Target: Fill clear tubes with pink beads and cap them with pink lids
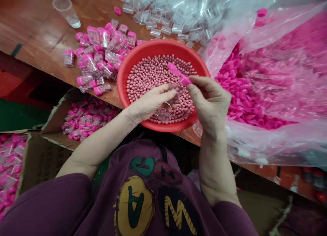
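A red basin (121,79) full of small pink beads (150,74) stands at the table's edge in front of me. Over it, my left hand (150,101) is closed around a small clear plastic container (176,92) with beads in it. Between the thumb and fingers of my right hand (211,101) is a bright pink flip-top cap (174,69), its lid swung out to the left. The cap is apart from the container, just up and right of it. Another clear container (162,116) lies on the beads below my left hand.
Capped bead containers (98,55) are heaped left of the basin. Empty clear containers (176,14) pile up behind it. A plastic bag of pink caps (236,82) lies right. Lower left, cardboard boxes (48,150) hold more filled containers. A clear cup (66,12) stands far left.
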{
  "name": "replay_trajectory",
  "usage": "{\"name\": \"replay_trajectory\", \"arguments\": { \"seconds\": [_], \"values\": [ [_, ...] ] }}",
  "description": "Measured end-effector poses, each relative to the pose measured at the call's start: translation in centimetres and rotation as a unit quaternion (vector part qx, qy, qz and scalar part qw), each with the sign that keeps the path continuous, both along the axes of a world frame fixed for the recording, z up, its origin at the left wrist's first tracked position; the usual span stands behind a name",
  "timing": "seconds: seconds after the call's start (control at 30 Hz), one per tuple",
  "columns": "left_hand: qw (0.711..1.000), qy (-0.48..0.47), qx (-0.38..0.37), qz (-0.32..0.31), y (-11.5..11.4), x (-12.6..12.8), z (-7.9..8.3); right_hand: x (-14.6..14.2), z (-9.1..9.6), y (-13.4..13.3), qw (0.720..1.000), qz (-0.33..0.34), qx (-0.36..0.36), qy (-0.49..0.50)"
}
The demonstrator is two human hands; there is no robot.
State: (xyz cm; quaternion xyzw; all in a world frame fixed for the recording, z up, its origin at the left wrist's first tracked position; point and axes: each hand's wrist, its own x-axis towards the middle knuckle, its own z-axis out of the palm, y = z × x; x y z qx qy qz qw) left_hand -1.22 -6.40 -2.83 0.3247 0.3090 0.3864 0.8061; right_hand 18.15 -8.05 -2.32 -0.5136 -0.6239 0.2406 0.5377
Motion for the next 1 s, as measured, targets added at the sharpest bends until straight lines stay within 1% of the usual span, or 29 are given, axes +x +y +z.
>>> {"name": "replay_trajectory", "arguments": {
  "seconds": [0.1, 0.23, 0.33, 0.43, 0.5, 0.63, 0.77, 0.9, 1.0],
  "values": [
    [1.000, 0.021, 0.019, 0.006, -0.3, 0.1, 0.1, -0.9, -0.2, -0.3, 1.000, 0.013, -0.001, -0.024],
    [0.998, 0.038, 0.040, 0.014, -0.4, 0.1, 0.1, -0.9, -0.2, -0.5, 0.999, 0.019, 0.028, -0.014],
    [0.997, 0.030, 0.068, -0.006, -0.4, 0.0, 0.0, -0.6, -0.3, -0.5, 0.999, 0.028, 0.029, -0.009],
    [0.996, 0.013, 0.083, -0.034, -0.3, -0.2, -0.2, 0.0, -0.1, -0.5, 0.998, 0.058, 0.008, -0.001],
    [0.995, 0.011, 0.096, -0.036, -0.3, -0.2, -0.3, 0.5, 0.2, -0.5, 0.997, 0.075, 0.004, -0.002],
    [0.991, 0.036, 0.125, -0.023, -0.4, 0.1, -0.2, 1.0, 0.8, -0.7, 0.993, 0.088, 0.034, -0.068],
    [0.984, 0.052, 0.167, -0.036, -0.4, 0.5, 0.1, 1.1, 0.8, -0.8, 0.992, 0.058, 0.044, -0.105],
    [0.982, 0.082, 0.164, -0.050, -0.5, 0.4, 0.1, 1.2, 0.5, -0.9, 0.985, 0.079, 0.046, -0.144],
    [0.980, 0.105, 0.160, -0.056, -0.5, 0.3, -0.2, 1.2, 0.3, -0.8, 0.977, 0.090, 0.074, -0.178]
  ]
}}
